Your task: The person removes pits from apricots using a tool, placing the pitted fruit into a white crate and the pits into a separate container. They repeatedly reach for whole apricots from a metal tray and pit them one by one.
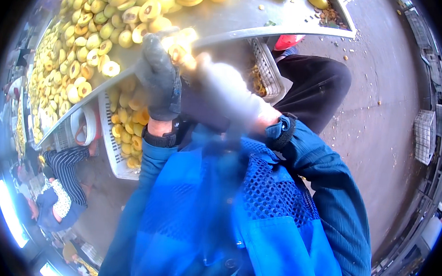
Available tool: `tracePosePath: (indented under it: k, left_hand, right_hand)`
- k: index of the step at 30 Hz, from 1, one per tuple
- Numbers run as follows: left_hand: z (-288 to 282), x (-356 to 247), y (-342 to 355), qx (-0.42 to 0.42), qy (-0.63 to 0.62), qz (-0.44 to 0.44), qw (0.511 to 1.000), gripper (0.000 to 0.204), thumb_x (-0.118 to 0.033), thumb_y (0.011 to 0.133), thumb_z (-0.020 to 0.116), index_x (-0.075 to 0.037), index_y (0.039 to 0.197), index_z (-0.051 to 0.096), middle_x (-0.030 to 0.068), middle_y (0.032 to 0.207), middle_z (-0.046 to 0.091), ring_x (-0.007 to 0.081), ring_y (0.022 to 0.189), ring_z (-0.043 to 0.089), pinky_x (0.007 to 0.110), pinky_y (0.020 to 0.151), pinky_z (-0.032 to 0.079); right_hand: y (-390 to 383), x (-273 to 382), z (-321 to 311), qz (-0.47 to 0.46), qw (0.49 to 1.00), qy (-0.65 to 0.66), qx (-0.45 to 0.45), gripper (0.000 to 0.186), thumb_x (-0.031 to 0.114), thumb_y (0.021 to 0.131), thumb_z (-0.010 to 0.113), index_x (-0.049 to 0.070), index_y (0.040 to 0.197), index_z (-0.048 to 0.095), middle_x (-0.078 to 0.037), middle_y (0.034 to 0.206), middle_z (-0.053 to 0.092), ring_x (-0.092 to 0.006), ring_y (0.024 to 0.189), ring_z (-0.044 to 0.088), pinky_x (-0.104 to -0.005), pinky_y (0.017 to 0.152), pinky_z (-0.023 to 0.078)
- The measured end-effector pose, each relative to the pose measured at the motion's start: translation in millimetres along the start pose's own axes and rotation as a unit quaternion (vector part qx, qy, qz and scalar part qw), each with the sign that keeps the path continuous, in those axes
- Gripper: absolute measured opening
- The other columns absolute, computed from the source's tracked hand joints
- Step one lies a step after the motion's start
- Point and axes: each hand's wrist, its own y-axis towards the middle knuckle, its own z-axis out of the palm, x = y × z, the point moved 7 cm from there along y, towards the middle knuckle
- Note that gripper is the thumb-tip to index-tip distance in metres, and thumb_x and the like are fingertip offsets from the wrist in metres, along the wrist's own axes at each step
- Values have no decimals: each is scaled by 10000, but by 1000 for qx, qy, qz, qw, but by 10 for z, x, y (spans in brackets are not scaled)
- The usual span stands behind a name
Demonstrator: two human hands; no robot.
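The bright yellow fruit pieces (pixel 181 50) are at the top of the frame, left of centre, between my two hands and just off the table's edge. My left hand (pixel 160 77), in a dark glove, is right beside them on their left; my right hand (pixel 229 88), in a pale glove, comes up from the lower right with its fingertips pointed at them. Glare and blur sit right there, so I can't tell whether my fingers on either hand are closed on the fruit or only near it.

I'd judge I'm midway through handling these pieces, with both hands needed. The next move calls for a sure grip on soft, slick flesh without crushing it, and a choice of where it goes.

Around this, the metal table (pixel 227 19) carries a heap of halved fruit (pixel 93 41) across the upper left, and small brown pits (pixel 330 18) lie in its upper-right corner. Below its edge, left of centre, stands a white crate (pixel 111 150) of yellow halves.
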Motion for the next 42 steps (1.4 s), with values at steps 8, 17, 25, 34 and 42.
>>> tracePosePath:
  k: [8,17,25,34,42]
  left_hand:
    - [28,-35,90,111,-54,-39,992,473,-325,1030,350,45,1007,643,111,957,662,179,875,614,304,819,489]
    - [83,-28,16,120,-124,-48,984,563,-448,1018,356,48,1131,595,142,1084,644,187,979,616,307,854,501]
    - [64,-138,20,211,14,17,977,484,-389,997,464,54,970,656,107,855,686,161,782,638,269,703,508]
    - [279,-340,11,217,-46,126,967,535,-426,1009,360,-8,839,646,102,782,680,185,686,641,301,621,518]
    - [440,299,-147,105,-502,-185,838,511,-506,979,393,-57,1171,544,152,1052,641,302,799,661,413,658,572]
  right_hand:
    - [-30,-179,32,-18,976,207,66,341,182,881,594,2,1167,553,-153,821,661,-240,739,666,-356,644,526]
    - [-66,-61,-77,-93,988,119,46,266,155,829,596,-65,978,601,-219,803,654,-335,732,660,-422,676,507]
    - [-240,-149,130,-6,973,202,107,224,140,870,565,-41,999,595,-114,795,661,-170,613,623,-313,537,495]
    - [-319,-213,85,70,857,451,241,355,110,901,520,-32,1227,506,-71,746,637,-96,565,535,-275,514,463]
    - [-271,-596,330,185,916,350,66,236,253,866,664,102,1048,661,-62,875,694,-161,725,660,-286,653,525]
